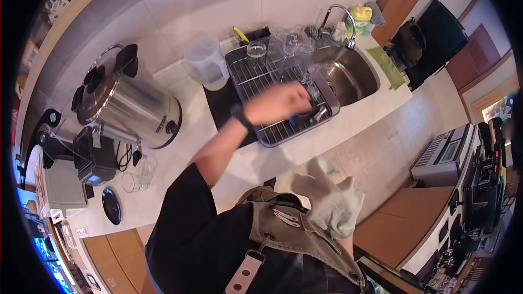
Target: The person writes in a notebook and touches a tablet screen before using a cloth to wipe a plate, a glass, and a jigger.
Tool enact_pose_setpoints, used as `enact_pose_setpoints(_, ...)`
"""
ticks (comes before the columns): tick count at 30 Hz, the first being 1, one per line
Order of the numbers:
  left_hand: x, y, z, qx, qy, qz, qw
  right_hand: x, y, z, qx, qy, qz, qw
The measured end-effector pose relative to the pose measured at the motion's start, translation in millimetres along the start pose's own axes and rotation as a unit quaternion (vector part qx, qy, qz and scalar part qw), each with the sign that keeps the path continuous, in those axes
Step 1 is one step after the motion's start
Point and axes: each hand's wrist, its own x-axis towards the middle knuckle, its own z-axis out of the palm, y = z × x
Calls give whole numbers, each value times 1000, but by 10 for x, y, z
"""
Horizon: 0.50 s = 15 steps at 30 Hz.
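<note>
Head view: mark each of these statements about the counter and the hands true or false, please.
1. One hand reaches over the drying rack. True.
2. The other hand is wrapped in a grey cloth. True.
3. The plastic jug stands in the sink. False: it stands on the counter, beside the rack.
4. The metal urn lies beside the tap. False: it stands upright at the far end of the counter from the tap.
5. A green cloth lies beside the sink. True.

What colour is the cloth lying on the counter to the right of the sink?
Green. The cloth lies flat beside the sink, seen in the head view.
</note>
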Motion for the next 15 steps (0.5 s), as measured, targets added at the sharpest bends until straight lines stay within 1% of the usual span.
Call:
enact_pose_setpoints(1,170,-86,-273,112,110,-67,985,42,-16,27,-2,3,-4,1000)
enact_pose_setpoints(2,458,-687,-469,233,220,-23,947,90,-35,63,-3,8,-11,1000)
enact_pose_setpoints(4,872,-1251,-854,345,211,-97,909,202,-82,142,-7,16,-23,1000)
enact_pose_setpoints(6,1277,-1763,-1052,383,146,-131,903,295,-130,198,-12,25,-39,999)
enact_pose_setpoints(7,1378,-1762,-1070,388,112,-191,895,346,-156,222,-12,30,-46,998)
enact_pose_setpoints(10,1567,-1860,-1073,429,33,-237,871,497,-241,274,-13,39,-72,997)
enact_pose_setpoints(11,1598,-1754,-1055,431,24,-267,862,540,-265,286,-13,41,-79,996)
enact_pose_setpoints(14,1658,-1859,-1063,466,-18,-287,837,663,-390,271,-12,41,-87,995)
enact_pose_setpoints(15,1654,-1882,-1052,460,-7,-284,841,705,-436,262,-11,39,-85,996)
